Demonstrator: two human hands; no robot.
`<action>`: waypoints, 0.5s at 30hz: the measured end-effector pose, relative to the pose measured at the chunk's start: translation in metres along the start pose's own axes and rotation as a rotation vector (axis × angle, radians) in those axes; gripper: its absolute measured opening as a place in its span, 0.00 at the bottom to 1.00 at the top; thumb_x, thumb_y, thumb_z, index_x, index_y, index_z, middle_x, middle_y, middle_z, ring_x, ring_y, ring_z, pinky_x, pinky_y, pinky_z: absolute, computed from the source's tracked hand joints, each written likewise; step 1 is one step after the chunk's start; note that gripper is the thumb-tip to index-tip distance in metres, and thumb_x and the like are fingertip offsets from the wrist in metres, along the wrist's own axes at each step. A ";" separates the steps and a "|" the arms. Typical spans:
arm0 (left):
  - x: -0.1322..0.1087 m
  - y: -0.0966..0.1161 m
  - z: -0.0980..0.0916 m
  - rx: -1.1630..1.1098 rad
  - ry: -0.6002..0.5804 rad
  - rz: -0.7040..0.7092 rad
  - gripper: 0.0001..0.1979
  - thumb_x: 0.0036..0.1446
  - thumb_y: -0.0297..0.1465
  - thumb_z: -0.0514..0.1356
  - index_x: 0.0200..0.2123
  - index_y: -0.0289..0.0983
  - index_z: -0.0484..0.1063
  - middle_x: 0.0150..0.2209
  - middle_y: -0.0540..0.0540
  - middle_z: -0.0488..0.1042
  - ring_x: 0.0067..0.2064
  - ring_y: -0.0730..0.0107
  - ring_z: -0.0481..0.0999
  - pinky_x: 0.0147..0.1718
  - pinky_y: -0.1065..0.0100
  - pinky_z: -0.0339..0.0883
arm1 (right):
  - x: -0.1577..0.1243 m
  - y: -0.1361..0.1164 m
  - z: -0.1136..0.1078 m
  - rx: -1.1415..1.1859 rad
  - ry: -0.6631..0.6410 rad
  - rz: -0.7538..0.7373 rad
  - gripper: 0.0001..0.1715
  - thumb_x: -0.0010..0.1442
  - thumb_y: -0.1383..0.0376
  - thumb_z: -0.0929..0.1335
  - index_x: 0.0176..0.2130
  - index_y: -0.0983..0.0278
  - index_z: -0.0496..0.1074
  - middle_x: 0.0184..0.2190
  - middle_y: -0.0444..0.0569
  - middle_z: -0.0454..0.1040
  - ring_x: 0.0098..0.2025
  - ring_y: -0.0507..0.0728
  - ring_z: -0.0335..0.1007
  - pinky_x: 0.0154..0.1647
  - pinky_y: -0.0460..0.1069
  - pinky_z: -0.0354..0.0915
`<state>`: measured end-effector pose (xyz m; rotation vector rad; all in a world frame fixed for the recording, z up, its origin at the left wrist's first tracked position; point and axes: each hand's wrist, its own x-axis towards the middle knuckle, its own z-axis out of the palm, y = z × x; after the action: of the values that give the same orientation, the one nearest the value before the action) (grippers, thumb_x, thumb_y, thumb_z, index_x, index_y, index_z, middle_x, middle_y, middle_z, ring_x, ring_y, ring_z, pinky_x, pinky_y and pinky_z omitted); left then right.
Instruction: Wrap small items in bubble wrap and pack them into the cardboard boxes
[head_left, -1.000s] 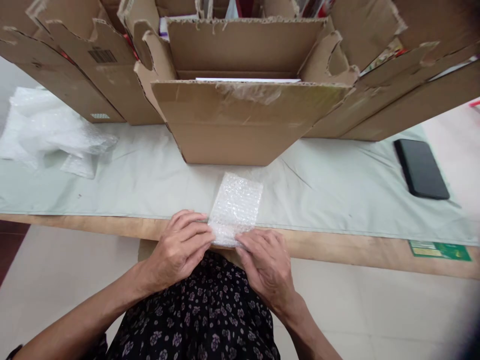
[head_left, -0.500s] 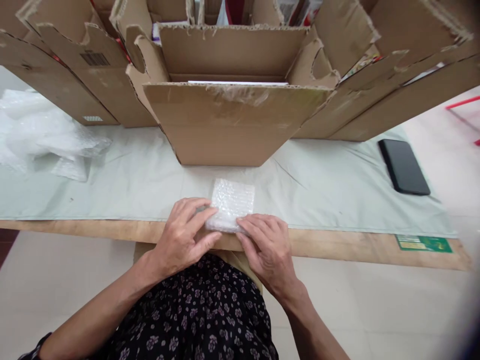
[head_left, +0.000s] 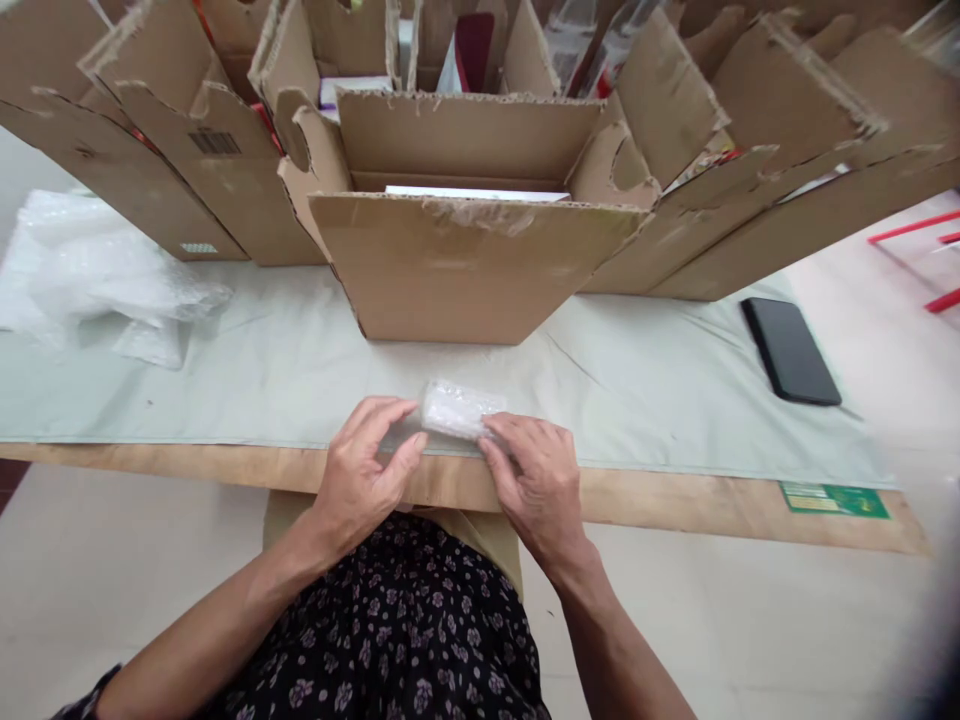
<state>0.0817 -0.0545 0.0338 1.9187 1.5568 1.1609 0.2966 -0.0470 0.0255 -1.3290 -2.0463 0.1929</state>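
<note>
Shows bubble wrap (head_left: 457, 408) rolled shorter than half a second ago, near the front edge of the surface (head_left: 637, 497). Spreads grip of left hand (head_left: 358, 465) just beside its left end; touches its right end with right hand (head_left: 538, 475), cannot tell whether pinching. Has pale green cloth (head_left: 285, 375) beneath, cardboard box (head_left: 465, 270) just beyond.

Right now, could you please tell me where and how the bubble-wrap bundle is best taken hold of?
Probably by the uncovered left end of the bundle, coming from the left with the left hand, thumb near side, fingers far side: it lies longer from left to right on the cloth, and the right hand covers its right end.
</note>
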 end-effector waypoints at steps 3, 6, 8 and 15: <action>-0.017 0.011 -0.003 -0.254 -0.097 -0.245 0.16 0.68 0.32 0.62 0.58 0.39 0.74 0.52 0.41 0.82 0.49 0.61 0.83 0.49 0.59 0.81 | 0.001 -0.008 0.001 0.249 0.029 0.164 0.09 0.71 0.65 0.68 0.49 0.59 0.77 0.42 0.49 0.84 0.43 0.58 0.80 0.45 0.54 0.72; -0.019 0.018 0.002 -0.525 -0.192 -0.351 0.16 0.69 0.32 0.60 0.58 0.38 0.72 0.51 0.40 0.83 0.51 0.60 0.84 0.50 0.60 0.81 | -0.003 -0.016 -0.002 0.477 -0.073 0.195 0.09 0.71 0.65 0.68 0.49 0.59 0.78 0.41 0.48 0.83 0.41 0.57 0.81 0.42 0.52 0.76; -0.013 0.022 0.005 -0.590 -0.213 -0.350 0.12 0.68 0.30 0.60 0.53 0.39 0.74 0.47 0.43 0.84 0.49 0.61 0.84 0.48 0.62 0.81 | -0.004 -0.016 -0.009 0.489 -0.095 0.141 0.09 0.71 0.63 0.68 0.49 0.58 0.78 0.43 0.49 0.83 0.44 0.58 0.81 0.45 0.53 0.77; 0.000 0.030 0.006 -0.332 -0.308 0.049 0.15 0.56 0.20 0.60 0.45 0.40 0.76 0.35 0.48 0.79 0.36 0.66 0.77 0.36 0.65 0.72 | 0.018 0.003 -0.051 0.286 -0.221 -0.049 0.37 0.70 0.43 0.67 0.67 0.60 0.66 0.46 0.52 0.81 0.42 0.56 0.81 0.43 0.48 0.79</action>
<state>0.1039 -0.0624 0.0525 1.8157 1.0874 1.0105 0.3255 -0.0421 0.0709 -1.1196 -2.1326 0.6097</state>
